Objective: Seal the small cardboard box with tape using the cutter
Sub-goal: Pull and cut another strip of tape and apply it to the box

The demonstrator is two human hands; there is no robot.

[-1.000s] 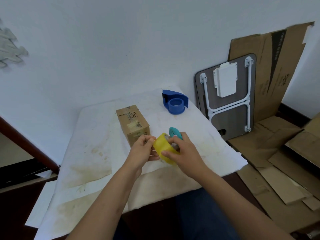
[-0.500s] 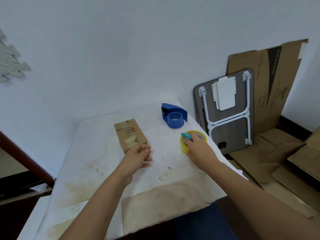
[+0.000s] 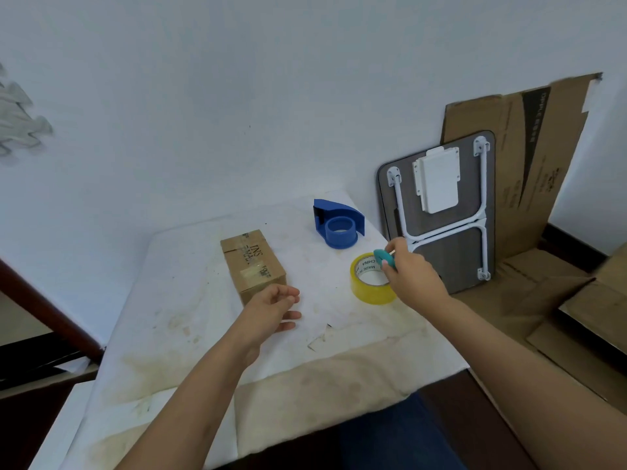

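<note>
The wall (image 3: 237, 96) is plain and pale blue-white. A table (image 3: 190, 320) with a stained white cover stands against it. A folded small table (image 3: 437, 252) and big brown cardboard sheets (image 3: 529, 157) lean on the wall at the right.

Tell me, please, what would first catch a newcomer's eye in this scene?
Probably the yellow tape roll lying flat near the table's right edge, with the right hand above it holding a small teal cutter. Next, the blue dispenser at the back and the cardboard box beside the open left hand.
</note>
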